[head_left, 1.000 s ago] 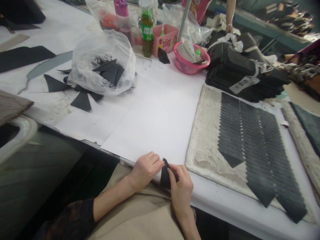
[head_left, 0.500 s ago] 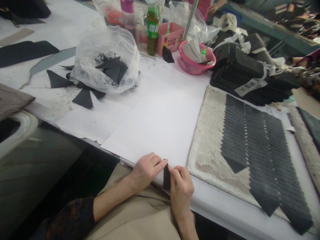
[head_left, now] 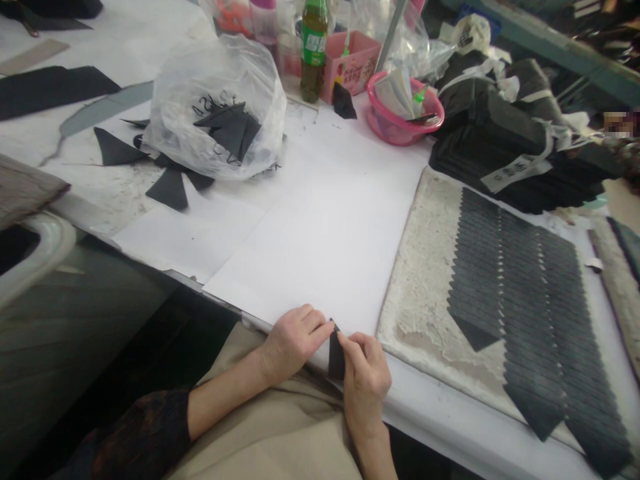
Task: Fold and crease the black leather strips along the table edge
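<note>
A green-labelled bottle [head_left: 314, 50] beside a pink box [head_left: 359, 68] — pink basin [head_left: 393, 131] nearby.

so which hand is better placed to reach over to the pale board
Right, probably: the right hand is nearer the pale board, with the left hand farther off. Both hands are on the small black piece.

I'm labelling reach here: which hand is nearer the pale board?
Right. The right hand, at a small black piece, is just off the near left corner of the pale board; the left hand is farther left, at the piece's other side.
</note>
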The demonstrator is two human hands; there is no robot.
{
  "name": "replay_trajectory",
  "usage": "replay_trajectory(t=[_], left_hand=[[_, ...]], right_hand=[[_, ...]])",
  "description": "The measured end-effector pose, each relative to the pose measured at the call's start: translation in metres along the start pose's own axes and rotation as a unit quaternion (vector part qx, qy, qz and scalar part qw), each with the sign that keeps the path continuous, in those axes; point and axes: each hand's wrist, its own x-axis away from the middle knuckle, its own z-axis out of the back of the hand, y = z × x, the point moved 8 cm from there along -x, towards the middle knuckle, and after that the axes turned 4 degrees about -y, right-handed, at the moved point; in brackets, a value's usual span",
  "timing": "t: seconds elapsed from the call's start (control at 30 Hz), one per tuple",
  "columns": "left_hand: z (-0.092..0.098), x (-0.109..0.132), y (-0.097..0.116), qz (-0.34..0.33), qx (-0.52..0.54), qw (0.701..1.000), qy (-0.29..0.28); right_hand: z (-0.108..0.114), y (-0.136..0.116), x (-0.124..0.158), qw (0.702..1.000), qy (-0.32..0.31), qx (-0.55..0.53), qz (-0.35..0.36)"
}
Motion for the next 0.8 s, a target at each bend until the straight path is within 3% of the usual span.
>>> replay_trajectory(t=[0.8], left_hand=[[-0.0022, -0.0002, 0.0019, 0.0, -0.033, 0.999, -0.003]], right_hand=[[0.0006, -0.0054, 0.0009, 0.999, -0.011, 0.029, 0.023]])
